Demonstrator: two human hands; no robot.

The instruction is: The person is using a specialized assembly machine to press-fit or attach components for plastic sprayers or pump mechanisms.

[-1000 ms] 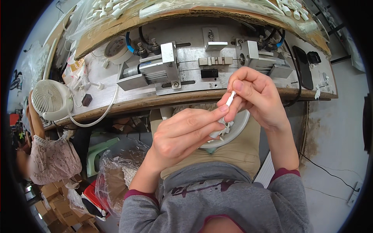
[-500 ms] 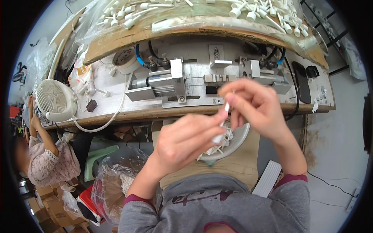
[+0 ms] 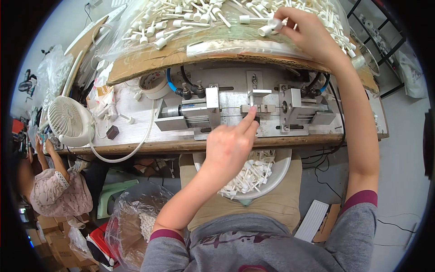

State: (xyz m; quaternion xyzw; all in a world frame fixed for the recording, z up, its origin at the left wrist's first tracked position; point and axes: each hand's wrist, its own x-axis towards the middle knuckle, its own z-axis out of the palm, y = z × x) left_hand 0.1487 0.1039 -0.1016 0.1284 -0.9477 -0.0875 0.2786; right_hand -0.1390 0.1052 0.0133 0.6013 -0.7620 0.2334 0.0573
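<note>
My left hand [image 3: 230, 147] reaches to the fixture with its index finger stretched out. The fingertip presses at a small slotted metal block [image 3: 267, 109], where a white stem [image 3: 251, 99] shows just above it. Most of the piece under the finger is hidden. Over the heap on the cardboard, my right hand [image 3: 301, 31] pinches a white plastic scoop-like piece [image 3: 274, 23] by thumb and fingers. Around it lie many similar white pieces [image 3: 204, 18], each with a cylindrical head and thin stem.
Metal cylinder clamps [image 3: 195, 111] with hoses flank the block. In my lap sits a white bowl [image 3: 283, 174] of white pieces. At the left stand a small fan [image 3: 68, 120] and a tape roll [image 3: 153, 85]; another person [image 3: 61, 192] sits beyond. Cardboard [image 3: 136, 68] overhangs the bench.
My hands have parted from above the bowl. The left has moved forward to the block; the right has reached up to the heap and grasped a piece there.
</note>
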